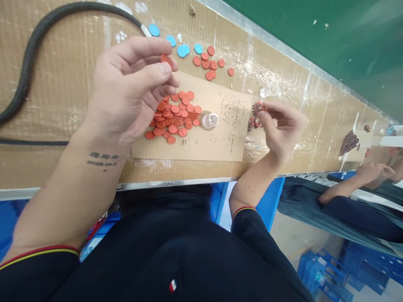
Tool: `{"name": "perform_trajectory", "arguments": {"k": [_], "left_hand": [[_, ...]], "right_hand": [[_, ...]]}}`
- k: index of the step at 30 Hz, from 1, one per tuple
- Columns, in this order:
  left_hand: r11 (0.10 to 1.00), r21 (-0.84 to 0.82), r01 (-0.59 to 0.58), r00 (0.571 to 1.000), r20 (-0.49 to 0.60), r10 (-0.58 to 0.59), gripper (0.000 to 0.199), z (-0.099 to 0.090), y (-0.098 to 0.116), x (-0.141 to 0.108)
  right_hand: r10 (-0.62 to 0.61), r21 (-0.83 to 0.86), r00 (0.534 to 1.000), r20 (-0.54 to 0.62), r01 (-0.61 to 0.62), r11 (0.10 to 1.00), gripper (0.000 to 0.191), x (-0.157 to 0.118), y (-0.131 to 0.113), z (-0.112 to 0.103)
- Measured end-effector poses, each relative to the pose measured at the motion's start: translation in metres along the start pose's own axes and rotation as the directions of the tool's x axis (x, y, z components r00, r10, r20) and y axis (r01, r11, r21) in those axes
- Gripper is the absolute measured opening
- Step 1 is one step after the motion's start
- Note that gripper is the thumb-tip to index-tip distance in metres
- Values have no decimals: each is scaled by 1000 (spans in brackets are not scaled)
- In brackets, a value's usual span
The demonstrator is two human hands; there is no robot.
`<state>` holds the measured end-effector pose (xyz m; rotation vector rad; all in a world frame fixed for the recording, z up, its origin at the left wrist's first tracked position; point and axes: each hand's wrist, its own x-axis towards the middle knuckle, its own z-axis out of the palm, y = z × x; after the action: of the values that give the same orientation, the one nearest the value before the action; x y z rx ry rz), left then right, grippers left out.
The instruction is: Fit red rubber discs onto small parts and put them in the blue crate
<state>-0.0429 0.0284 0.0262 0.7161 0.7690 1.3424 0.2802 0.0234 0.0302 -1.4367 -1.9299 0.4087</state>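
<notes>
- Head view: my left hand [129, 88] pinches one red disc [166, 59], near the far-left corner of the cardboard sheet [217, 151] on the bench [69, 63].
- Right hand [281, 128] has fingertips at the small red-and-dark parts [256, 110] along the sheet's right edge; can't tell if I've got one.
- Disc: looks light, stiff, probably slick. I'd hold the rim.
- Parts: look tiny, easily scattered. I'd pinch singly, lightly.

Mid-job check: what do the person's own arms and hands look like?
The left hand and right hand are bare. The left sleeve and right sleeve are short and dark navy, edged in red and yellow. The left forearm carries two lines of dark lettering with a small red spot beneath.
</notes>
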Motion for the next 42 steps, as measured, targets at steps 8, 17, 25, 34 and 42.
{"name": "perform_trajectory", "arguments": {"k": [8, 17, 25, 34, 42], "left_hand": [[994, -101, 37, 984, 176, -19, 34, 8, -21, -7], [986, -38, 160, 964, 219, -148, 33, 27, -25, -27], [987, -53, 154, 962, 236, -138, 28, 25, -29, -27], [984, -71, 161, 961, 237, -140, 28, 25, -30, -27], [988, -31, 153, 966, 216, -143, 29, 29, -32, -29]], "right_hand": [[-133, 113, 943, -304, 174, 978, 22, -10, -25, 37], [-384, 211, 804, -455, 516, 830, 24, -3, -52, 57], [-436, 149, 749, -499, 570, 808, 22, -1, -54, 55], [-436, 182, 768, -469, 567, 803, 31, -2, -56, 52], [-380, 259, 824, -421, 510, 820, 26, -5, -66, 57]]}}
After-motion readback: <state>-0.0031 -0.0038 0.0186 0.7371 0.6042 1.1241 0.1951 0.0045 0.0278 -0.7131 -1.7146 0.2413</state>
